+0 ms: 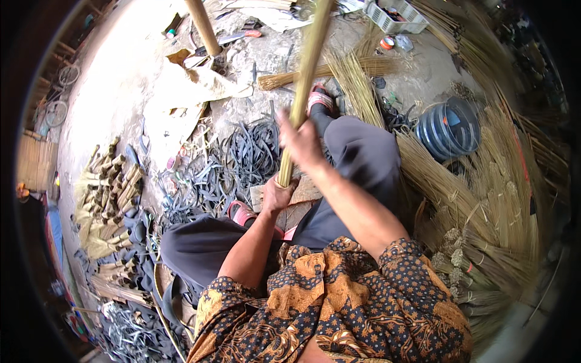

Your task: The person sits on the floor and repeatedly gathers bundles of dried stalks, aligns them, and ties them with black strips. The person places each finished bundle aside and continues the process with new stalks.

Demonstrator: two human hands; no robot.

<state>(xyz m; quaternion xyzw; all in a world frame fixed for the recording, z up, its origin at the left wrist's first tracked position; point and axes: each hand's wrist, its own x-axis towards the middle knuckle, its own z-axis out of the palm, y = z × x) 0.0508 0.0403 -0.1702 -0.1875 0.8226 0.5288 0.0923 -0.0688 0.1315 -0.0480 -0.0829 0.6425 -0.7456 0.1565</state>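
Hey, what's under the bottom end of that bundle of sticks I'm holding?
The bundle of sticks stands nearly upright. The left hand wraps its bottom end, hiding the tip. Beneath shows a wooden block. Whether the tip touches it cannot be seen. The right hand grips higher up.

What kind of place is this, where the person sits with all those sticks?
Probably a broom-making workshop with a floor workplace. Both hands, left hand and right hand, grip a bundle of thin sticks. Finished short brooms lie stacked left, loose straw bundles right, and dark rubber strips lie between.

- shirt (339,302): dark navy, orange-brown floral batik
- trousers (363,163): plain grey
- sandals (321,100): red straps
- stick bundle (302,78): yellow-green
- coil (448,127): blue
- rubber strips (248,157): black
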